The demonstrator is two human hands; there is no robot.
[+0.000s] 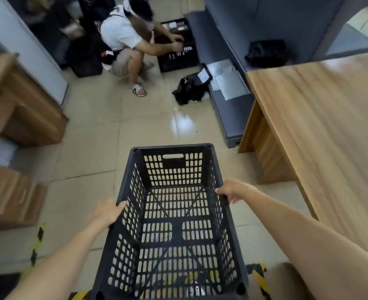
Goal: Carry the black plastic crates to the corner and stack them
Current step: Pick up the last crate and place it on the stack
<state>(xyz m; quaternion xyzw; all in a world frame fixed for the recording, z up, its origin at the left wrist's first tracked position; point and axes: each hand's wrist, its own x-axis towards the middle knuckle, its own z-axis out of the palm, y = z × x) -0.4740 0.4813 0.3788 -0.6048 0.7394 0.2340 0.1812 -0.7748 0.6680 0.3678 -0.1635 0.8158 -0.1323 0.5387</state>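
Centrally, a rectangular black slotted-plastic crate [172, 224] is held above the tiled floor [92, 126], long axis running up-frame, open side upward; left hand [107, 212] and right hand [230, 190] are clamped on its side rims.

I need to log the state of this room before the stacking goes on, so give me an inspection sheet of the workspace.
Surface: tiled floor, glossy, with a light reflection; yellow-black tape near the bottom edge.
Job's things: empty black crate held up; a second black crate stands on the floor ahead.
Clutter: black bag on the floor, papers on a low grey shelf.
Grippers: left hand grips the crate's left rim, right hand its right rim.
Cables: nothing seen.
Surroundings: wooden desk on the right, wooden cabinets left, a crouching person reaching into the far crate.
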